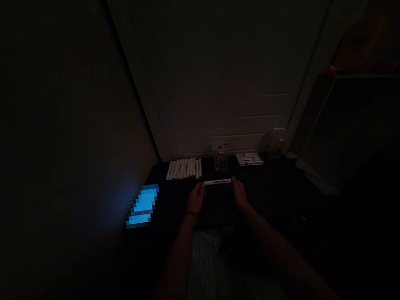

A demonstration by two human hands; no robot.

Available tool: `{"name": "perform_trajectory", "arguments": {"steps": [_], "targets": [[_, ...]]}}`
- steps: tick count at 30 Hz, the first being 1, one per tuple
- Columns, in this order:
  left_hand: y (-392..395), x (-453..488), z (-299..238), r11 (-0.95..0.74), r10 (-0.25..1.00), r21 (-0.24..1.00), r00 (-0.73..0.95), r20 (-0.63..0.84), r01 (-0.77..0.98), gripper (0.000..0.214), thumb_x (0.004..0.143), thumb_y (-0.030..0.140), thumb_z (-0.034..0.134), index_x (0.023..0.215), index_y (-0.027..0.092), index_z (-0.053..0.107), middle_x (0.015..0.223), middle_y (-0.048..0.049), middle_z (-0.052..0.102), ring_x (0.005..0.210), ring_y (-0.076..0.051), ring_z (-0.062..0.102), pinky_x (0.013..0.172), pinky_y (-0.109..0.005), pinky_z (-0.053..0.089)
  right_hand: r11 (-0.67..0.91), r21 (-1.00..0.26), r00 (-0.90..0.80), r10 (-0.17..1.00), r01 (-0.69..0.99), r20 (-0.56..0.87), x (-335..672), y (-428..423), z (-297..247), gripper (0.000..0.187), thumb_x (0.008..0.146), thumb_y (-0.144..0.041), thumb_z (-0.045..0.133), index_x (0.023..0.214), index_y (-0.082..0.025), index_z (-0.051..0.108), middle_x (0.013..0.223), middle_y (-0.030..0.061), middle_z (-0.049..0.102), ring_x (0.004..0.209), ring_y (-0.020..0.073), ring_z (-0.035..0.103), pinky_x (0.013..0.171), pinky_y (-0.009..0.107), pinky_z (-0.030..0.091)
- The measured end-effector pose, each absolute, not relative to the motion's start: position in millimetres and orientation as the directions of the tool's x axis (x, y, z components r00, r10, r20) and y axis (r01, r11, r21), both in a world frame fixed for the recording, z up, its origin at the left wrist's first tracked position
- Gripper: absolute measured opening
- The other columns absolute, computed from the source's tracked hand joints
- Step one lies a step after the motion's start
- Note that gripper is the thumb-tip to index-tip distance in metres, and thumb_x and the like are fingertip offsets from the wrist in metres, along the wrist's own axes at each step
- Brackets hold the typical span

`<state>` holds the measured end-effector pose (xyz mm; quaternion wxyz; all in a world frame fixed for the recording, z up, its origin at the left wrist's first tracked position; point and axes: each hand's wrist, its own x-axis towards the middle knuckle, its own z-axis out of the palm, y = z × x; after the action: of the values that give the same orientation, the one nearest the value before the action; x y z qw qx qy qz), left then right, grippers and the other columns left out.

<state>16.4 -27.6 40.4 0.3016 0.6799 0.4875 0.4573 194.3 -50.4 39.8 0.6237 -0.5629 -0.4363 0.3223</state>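
The scene is very dark. My left hand and my right hand hold a white marker level between them, one at each end, above a dark table. Both hands have their fingers pinched on the marker's ends. Just beyond it a row of several white markers lies side by side on the table. The fingers' details are hard to make out in the gloom.
A glowing blue screen lies at the table's left. A clear holder with a few markers, a small flat box and a pale container stand at the back by the wall. A large dark box sits right.
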Motion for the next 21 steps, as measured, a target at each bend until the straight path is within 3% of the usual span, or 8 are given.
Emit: {"name": "perform_trajectory", "arguments": {"steps": [15, 21], "targets": [[-28.5, 15.3, 42.1, -0.333, 0.942, 0.866, 0.106, 0.317, 0.373, 0.044, 0.080, 0.052, 0.030, 0.075, 0.019, 0.058, 0.059, 0.0019, 0.053, 0.058, -0.011, 0.048, 0.060, -0.022, 0.037, 0.159, -0.985, 0.433, 0.884, 0.071, 0.174, 194.3, -48.3, 35.6, 0.054, 0.075, -0.063, 0.031, 0.058, -0.017, 0.056, 0.053, -0.0001, 0.052, 0.053, 0.0120, 0.046, 0.054, 0.023, 0.033], [-28.3, 14.9, 41.4, -0.314, 0.949, 0.871, 0.090, 0.304, 0.377, 0.046, 0.080, 0.054, 0.030, 0.069, 0.018, 0.057, 0.059, 0.0005, 0.055, 0.058, -0.012, 0.049, 0.060, -0.022, 0.037, 0.172, -0.983, 0.441, 0.878, 0.069, 0.185, 194.6, -46.0, 31.9, 0.053, 0.075, -0.062, 0.033, 0.058, -0.017, 0.057, 0.055, 0.0000, 0.054, 0.054, 0.0119, 0.047, 0.056, 0.023, 0.034]]}}
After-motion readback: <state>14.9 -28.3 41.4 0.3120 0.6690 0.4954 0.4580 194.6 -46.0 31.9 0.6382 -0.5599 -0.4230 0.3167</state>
